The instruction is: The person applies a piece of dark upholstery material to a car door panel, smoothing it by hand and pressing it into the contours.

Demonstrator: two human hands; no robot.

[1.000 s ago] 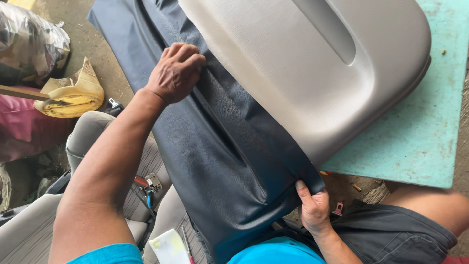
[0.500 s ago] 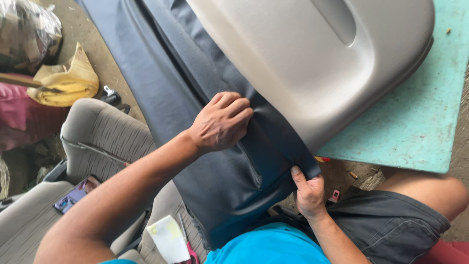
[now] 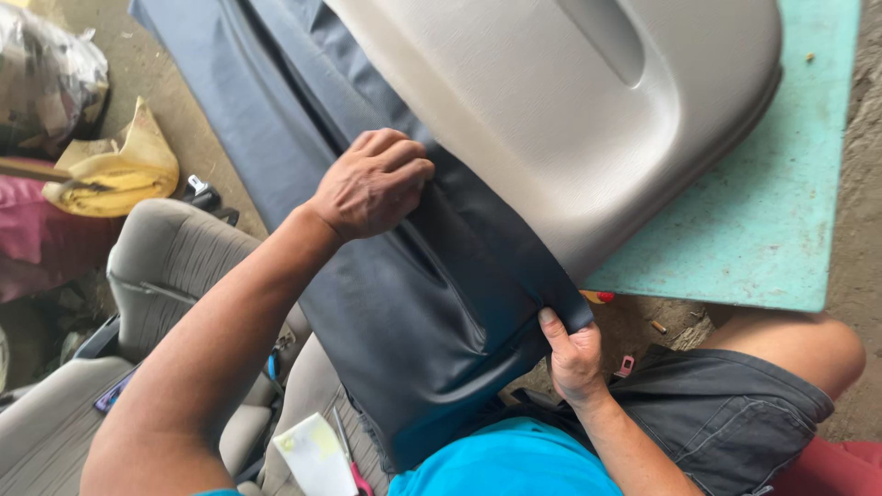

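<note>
- I am seeing the dark blue vinyl seat cover (image 3: pixel 432 312) lying stretched over the seat back in front of me, running from the top left of the view down to my lap, with its right edge tucked against the grey plastic back panel (image 3: pixel 588 119).
- My left hand (image 3: pixel 372 184) is resting curled on the cover, fingers bent and pressing into the vinyl right at the seam where it is meeting the grey panel.
- My right hand (image 3: pixel 571 354) is gripping the lower corner of the cover, thumb on top and fingers closed underneath, just below the panel's bottom corner.
- The panel is lying tilted over a turquoise board (image 3: pixel 781 230) on the ground.
- To my left, a grey fabric car seat (image 3: pixel 165 266) is sitting near my left forearm, with a yellowish crumpled bag (image 3: pixel 115 170) beyond it.
- Dark grey shorts (image 3: pixel 726 413) are covering my right thigh, beside the right hand.
</note>
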